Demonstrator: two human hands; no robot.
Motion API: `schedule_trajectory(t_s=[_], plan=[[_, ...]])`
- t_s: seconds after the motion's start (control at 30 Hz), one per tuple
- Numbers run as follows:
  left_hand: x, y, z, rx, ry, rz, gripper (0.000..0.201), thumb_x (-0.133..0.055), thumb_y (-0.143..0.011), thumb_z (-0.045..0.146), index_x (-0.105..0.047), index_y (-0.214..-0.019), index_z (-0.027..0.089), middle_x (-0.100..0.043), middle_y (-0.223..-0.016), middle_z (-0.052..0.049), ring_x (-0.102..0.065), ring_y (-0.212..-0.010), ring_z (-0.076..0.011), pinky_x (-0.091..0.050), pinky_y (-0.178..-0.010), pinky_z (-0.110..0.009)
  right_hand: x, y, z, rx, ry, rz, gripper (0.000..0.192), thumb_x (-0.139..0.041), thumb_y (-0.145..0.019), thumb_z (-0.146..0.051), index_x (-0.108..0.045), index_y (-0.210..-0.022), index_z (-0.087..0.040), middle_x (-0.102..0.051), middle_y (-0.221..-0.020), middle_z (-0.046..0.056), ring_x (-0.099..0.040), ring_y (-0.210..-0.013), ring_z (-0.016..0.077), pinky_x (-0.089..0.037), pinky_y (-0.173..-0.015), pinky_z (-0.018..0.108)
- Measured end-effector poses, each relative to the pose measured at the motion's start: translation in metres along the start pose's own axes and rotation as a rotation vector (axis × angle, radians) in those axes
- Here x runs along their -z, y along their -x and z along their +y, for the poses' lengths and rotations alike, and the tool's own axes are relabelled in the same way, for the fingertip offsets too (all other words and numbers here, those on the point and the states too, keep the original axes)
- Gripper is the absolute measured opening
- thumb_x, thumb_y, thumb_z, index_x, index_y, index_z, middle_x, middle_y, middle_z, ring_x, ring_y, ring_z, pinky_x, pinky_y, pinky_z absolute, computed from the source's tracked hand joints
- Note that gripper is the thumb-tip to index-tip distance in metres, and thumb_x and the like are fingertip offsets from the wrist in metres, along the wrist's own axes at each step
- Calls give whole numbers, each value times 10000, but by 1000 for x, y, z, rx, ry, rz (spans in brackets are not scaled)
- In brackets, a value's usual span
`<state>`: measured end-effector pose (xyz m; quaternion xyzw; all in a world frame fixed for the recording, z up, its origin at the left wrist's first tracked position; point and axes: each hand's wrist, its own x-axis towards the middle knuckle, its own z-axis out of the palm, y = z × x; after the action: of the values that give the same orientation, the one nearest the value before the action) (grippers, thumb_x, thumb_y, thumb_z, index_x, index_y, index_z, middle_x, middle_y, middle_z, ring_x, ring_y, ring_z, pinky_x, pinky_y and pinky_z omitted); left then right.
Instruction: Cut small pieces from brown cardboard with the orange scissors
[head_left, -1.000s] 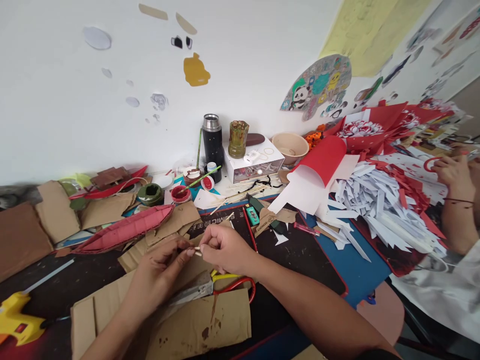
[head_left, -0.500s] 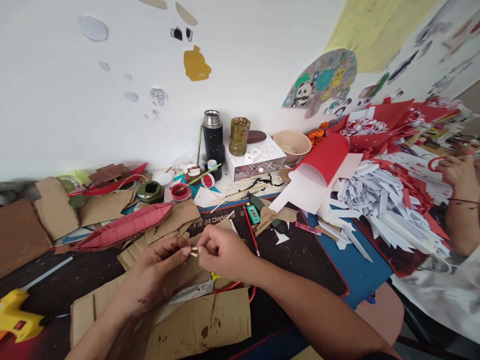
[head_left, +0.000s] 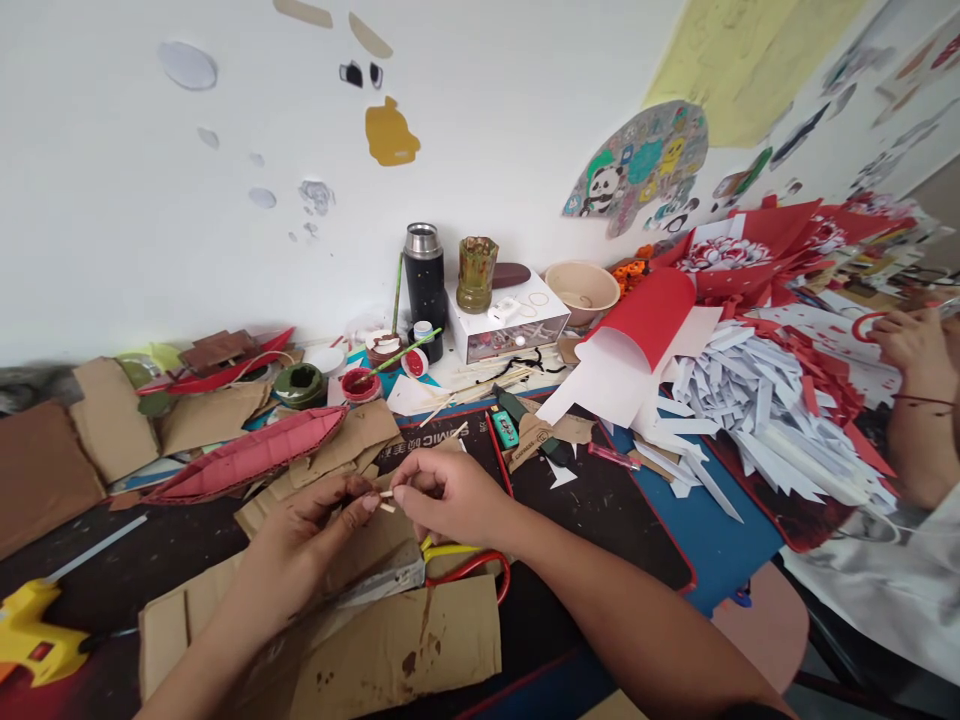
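My left hand [head_left: 319, 535] pinches small pale wooden sticks [head_left: 387, 507] between thumb and fingertips; two short ends stick out to the right. At those ends my right hand [head_left: 454, 500] is closed, its thumb and finger on the tip of the upper stick. Dark smudges mark my left fingers. Just below my hands lie scissors with a red and yellow handle [head_left: 504, 575], partly covered by the right hand. Under them is a piece of brown cardboard [head_left: 405, 645] with dark stains.
A yellow glue gun [head_left: 37, 630] lies at left, near a pink padded cardboard boat shape [head_left: 251, 460]. Paint pots [head_left: 360, 385], a black flask [head_left: 424, 280] and a white box [head_left: 517, 325] stand along the wall. White paper strips [head_left: 735, 385] and another person's hand [head_left: 911, 345] are at right.
My right hand has shifted slightly, and more of the scissors' red and yellow handle shows beneath it. The left hand keeps its pinch on the sticks.
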<state>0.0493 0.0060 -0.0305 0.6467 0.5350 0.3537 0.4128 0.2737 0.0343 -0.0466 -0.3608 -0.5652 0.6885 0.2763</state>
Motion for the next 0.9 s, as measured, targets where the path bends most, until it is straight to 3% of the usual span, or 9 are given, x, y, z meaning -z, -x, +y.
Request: schedule_trajectory(t_s=[0.2,0.4,0.9], plan=[[2,1,7,-101,-147,46,336,-693,-958,579,-819,-870,280,-823,-859,-31,-762,-774,-258,-615,-685,-329,1,-1,1,-16,8,-7,130,-698,-1015,-308,-667,-1096,-212,-670,-683,-51,-601,-513,105,-475,-502,193],[2,-1,6,-129,-193,26,349,-666,-978,572,-808,-864,274,-835,-876,-32,-770,-757,-247,-602,-667,-314,0,0,1,-6,27,-6,142,-715,-1006,-308,-670,-1094,-206,-661,-666,-69,-600,-495,96,-485,-507,190],[3,-2,1,-83,-174,-2,381,-669,-966,600,-804,-855,262,-821,-858,-39,-753,-759,-250,-584,-668,-315,0,2,-4,15,66,10,88,-713,-999,-266,-648,-1012,-208,-531,-563,-123,-534,-419,87,-400,-430,182]])
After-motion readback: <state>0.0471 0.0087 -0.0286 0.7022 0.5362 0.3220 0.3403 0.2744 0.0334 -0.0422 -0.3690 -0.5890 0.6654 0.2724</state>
